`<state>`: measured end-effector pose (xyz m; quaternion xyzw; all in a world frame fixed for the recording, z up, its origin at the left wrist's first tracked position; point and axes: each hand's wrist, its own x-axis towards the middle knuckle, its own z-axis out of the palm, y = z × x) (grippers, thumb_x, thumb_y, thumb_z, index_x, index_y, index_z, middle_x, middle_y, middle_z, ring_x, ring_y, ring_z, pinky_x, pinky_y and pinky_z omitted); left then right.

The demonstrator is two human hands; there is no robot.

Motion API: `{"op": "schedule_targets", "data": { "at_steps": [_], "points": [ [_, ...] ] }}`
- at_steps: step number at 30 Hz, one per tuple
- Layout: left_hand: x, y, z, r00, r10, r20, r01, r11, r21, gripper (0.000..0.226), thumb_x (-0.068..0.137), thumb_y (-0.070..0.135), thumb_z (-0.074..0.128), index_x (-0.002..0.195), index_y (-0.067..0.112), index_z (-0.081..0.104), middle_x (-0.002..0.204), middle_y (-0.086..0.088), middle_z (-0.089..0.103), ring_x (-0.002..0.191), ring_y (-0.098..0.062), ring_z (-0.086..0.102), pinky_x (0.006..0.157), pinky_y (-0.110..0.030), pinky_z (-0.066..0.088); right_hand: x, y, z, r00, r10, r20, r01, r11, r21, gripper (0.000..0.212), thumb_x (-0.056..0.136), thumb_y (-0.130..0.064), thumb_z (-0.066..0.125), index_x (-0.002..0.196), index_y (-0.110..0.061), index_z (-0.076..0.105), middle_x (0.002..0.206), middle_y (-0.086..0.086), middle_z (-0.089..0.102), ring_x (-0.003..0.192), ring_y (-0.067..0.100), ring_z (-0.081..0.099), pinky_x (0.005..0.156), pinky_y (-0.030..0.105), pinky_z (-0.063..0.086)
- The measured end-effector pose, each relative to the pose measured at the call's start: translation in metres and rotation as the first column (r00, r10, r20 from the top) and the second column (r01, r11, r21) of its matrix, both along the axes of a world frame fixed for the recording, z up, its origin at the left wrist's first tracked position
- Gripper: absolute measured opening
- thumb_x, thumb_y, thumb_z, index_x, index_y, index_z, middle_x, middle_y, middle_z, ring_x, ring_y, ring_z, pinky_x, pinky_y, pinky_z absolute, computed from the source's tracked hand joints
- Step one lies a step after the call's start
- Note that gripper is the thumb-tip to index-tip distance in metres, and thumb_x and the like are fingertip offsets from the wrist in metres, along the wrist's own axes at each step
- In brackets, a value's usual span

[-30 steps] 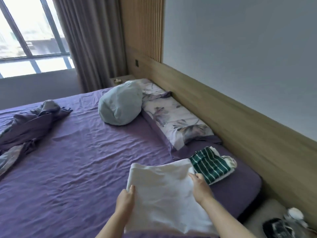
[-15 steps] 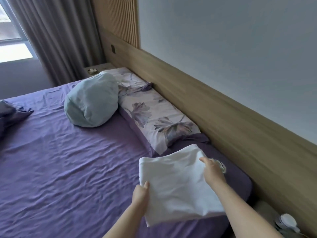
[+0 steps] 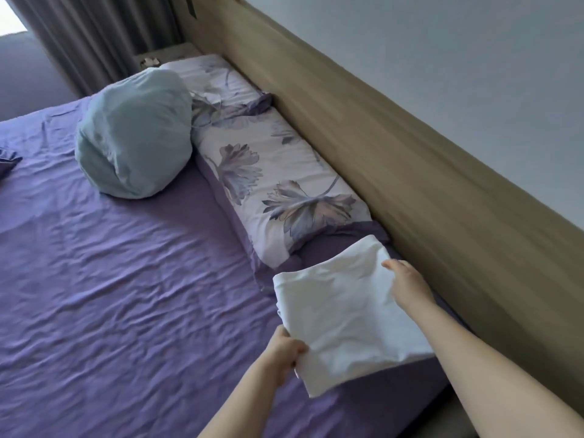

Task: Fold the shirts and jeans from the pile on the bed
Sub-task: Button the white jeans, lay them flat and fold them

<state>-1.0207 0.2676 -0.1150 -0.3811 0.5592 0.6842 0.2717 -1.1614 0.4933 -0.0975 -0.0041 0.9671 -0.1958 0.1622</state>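
Observation:
A folded white shirt (image 3: pixel 341 308) lies at the near right corner of the purple bed (image 3: pixel 126 295), close to the wooden headboard. My left hand (image 3: pixel 284 350) grips its near left edge, thumb on top. My right hand (image 3: pixel 407 284) holds its far right edge, fingers tucked under the cloth. The green striped garment seen earlier is hidden beneath the white shirt. The pile of unfolded clothes is out of view, except a purple scrap at the left edge (image 3: pixel 8 162).
A floral pillow (image 3: pixel 268 172) runs along the wooden headboard (image 3: pixel 410 159). A pale blue round pillow (image 3: pixel 136 134) sits beyond it. Grey curtains (image 3: pixel 94 36) hang at the back left, with a small bedside table (image 3: pixel 164 56) below them.
Both hands carried the folded white shirt to the right, over the green striped garment, and lowered it near the headboard. My view swung right, so the clothes pile left the frame.

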Motion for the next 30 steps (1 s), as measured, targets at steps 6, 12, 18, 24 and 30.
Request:
{"op": "schedule_targets", "data": {
  "at_steps": [6,12,18,24,30],
  "points": [
    [-0.007,0.011,-0.038,1.000,-0.028,0.003,0.028,0.990,-0.137,0.065,0.047,0.004,0.048,0.112,-0.001,0.053,0.102,-0.012,0.065,0.086,-0.023,0.063,0.062,-0.025,0.052,-0.021,0.002,-0.031,0.998,0.037,0.055,-0.040,0.998,0.052,0.057,0.085,0.009,0.034,0.135,-0.017,0.044,0.140,0.004,0.040,0.119,0.026,0.046,0.091,0.035,0.043],
    [-0.010,0.033,-0.039,0.772,-0.623,0.129,0.379,0.287,-0.880,0.107,0.052,0.015,0.074,0.147,0.019,0.024,0.150,-0.013,0.031,0.137,-0.030,0.032,0.108,-0.046,0.032,0.010,-0.019,-0.052,0.949,0.266,0.170,-0.310,0.889,0.338,0.058,0.096,-0.037,0.038,0.148,-0.034,0.013,0.158,0.007,-0.007,0.144,0.031,-0.004,0.113,0.051,0.012],
    [-0.046,0.056,-0.044,0.372,-0.879,0.299,0.427,-0.124,-0.896,0.118,0.053,0.077,0.066,0.149,0.029,0.017,0.159,-0.010,0.003,0.144,-0.038,-0.005,0.107,-0.064,0.001,0.030,-0.034,-0.075,0.873,0.352,0.338,-0.434,0.877,0.208,0.080,0.083,-0.073,0.030,0.142,-0.047,-0.017,0.152,0.003,-0.032,0.140,0.029,-0.027,0.110,0.063,0.001],
    [-0.053,0.047,-0.088,0.378,-0.859,0.345,0.516,-0.114,-0.849,0.115,0.046,0.092,0.033,0.139,0.026,0.040,0.147,-0.015,0.039,0.144,-0.039,0.007,0.101,-0.064,0.017,0.020,-0.020,-0.107,0.866,0.398,0.301,-0.461,0.869,0.178,0.089,0.056,-0.089,0.003,0.131,-0.054,-0.030,0.136,-0.001,-0.048,0.135,0.021,-0.036,0.108,0.064,-0.004],
    [-0.062,0.038,-0.120,0.388,-0.878,0.281,0.530,-0.037,-0.847,0.123,0.053,0.096,0.028,0.150,0.022,0.014,0.151,-0.015,0.028,0.144,-0.037,0.005,0.102,-0.064,0.016,0.013,-0.026,-0.139,0.898,0.374,0.233,-0.429,0.862,0.269,0.083,0.078,-0.083,0.015,0.147,-0.036,0.019,0.153,0.014,0.023,0.145,0.032,0.002,0.093,0.066,0.016]
  ]
}}
